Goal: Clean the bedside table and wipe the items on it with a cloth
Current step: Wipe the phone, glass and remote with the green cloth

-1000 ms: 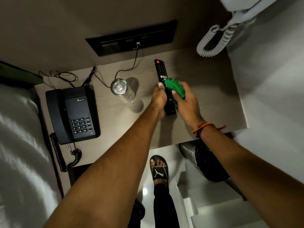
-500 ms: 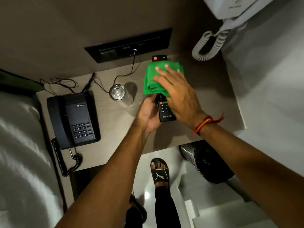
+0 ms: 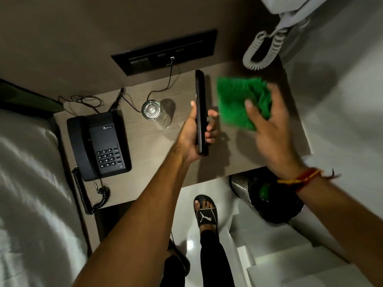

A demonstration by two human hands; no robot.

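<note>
Now, from the head view, your left hand [image 3: 199, 131] grips the remote [image 3: 200, 112] on edge above the bench [image 3: 228, 162], likely turned so a narrow side faces the cloth. Your right hand [image 3: 269, 125], just right of it, pinches the green cloth [image 3: 234, 100] spread flat, apart from the remote. Left of your left hand stand the glass [image 3: 154, 112] and black telephone [image 3: 99, 146], probably yet to be wiped.

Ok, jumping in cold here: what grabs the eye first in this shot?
The bright green cloth, blurred, in the right hand above the table's right side. Next, the black remote, turned on edge in the left hand at centre. A glass and black telephone sit to the left.
</note>
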